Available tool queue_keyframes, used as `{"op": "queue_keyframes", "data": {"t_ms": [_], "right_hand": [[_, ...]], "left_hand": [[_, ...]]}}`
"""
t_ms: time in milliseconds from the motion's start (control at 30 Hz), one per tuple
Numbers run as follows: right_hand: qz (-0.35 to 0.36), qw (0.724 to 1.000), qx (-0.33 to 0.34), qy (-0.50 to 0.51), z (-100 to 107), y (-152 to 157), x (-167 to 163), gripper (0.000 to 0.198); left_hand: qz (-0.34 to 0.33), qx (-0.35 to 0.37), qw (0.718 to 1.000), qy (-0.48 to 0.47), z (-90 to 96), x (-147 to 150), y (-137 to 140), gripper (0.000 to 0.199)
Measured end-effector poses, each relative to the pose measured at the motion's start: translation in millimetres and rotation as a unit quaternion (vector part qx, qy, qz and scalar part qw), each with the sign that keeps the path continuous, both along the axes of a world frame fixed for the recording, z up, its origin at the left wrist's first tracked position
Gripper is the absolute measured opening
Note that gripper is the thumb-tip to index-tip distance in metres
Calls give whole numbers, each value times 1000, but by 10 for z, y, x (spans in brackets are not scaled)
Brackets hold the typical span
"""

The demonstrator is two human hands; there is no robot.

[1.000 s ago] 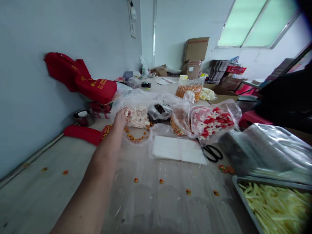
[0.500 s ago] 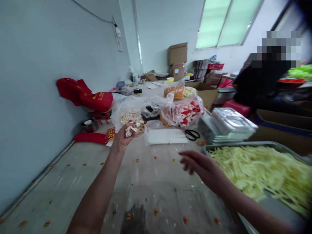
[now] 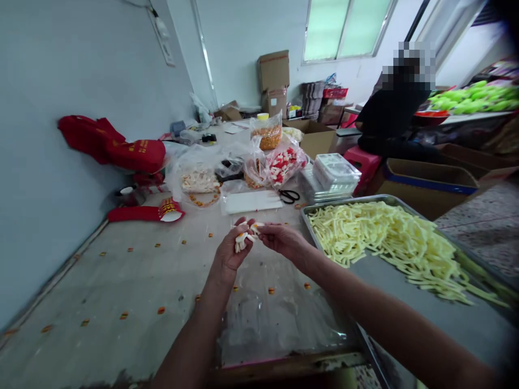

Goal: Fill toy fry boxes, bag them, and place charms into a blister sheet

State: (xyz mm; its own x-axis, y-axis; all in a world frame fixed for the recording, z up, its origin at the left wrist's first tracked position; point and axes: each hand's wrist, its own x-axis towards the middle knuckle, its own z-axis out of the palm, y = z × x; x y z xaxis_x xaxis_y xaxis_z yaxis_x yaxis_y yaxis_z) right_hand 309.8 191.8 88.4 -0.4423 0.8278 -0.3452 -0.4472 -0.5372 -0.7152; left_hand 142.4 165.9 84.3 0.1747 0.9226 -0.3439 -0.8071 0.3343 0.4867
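Over the table, my left hand (image 3: 227, 254) is closed around a bunch of small white pieces (image 3: 240, 243), some with an orange patch. My right hand (image 3: 286, 241) meets it from the right, its thumb and fingers pinching one small white-and-orange piece (image 3: 255, 228) at the bunch's edge. Below lie clear plastic sheets or bags (image 3: 259, 324), with small burger-shaped pieces (image 3: 271, 290) spaced out in rows. Beyond my hands, a clear bag of similar whitish pieces (image 3: 198, 181) lies open.
To the right, a metal tray (image 3: 389, 275) holds pale yellow strips (image 3: 373, 227). Behind my hands are a white stack of sheets (image 3: 253, 202), black scissors (image 3: 289, 196), a bag of red-and-white pieces (image 3: 283, 165) and clear boxes (image 3: 334, 172). A person (image 3: 389, 113) sits at the back right.
My left hand has come back from near the bag of whitish pieces with its bunch. My right hand has moved in to meet it and now pinches a piece. The view has shifted right.
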Motion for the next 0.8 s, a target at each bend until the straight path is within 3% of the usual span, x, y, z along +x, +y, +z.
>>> {"op": "queue_keyframes", "data": {"t_ms": [133, 267, 500, 600, 700, 800], "right_hand": [[-22, 997, 68, -7, 10, -30, 191, 22], [-29, 989, 140, -47, -51, -73, 257, 28], [-102, 989, 90, -61, -258, -217, 142, 30], [-118, 985, 106, -69, -282, -266, 136, 32], [-105, 965, 194, -142, -276, -269, 192, 36], [-42, 916, 292, -273, -256, -232, 312, 31]], "left_hand": [[-10, -54, 998, 7, -80, 109, -57, 33], [-57, -38, 995, 71, -154, 238, -115, 38], [-55, 12, 986, 156, -208, 443, -129, 48], [-35, 24, 983, 180, -212, 470, -148, 50], [-17, 20, 972, 232, -216, 460, -192, 54], [-40, 22, 958, 282, -231, 415, -240, 53]]}}
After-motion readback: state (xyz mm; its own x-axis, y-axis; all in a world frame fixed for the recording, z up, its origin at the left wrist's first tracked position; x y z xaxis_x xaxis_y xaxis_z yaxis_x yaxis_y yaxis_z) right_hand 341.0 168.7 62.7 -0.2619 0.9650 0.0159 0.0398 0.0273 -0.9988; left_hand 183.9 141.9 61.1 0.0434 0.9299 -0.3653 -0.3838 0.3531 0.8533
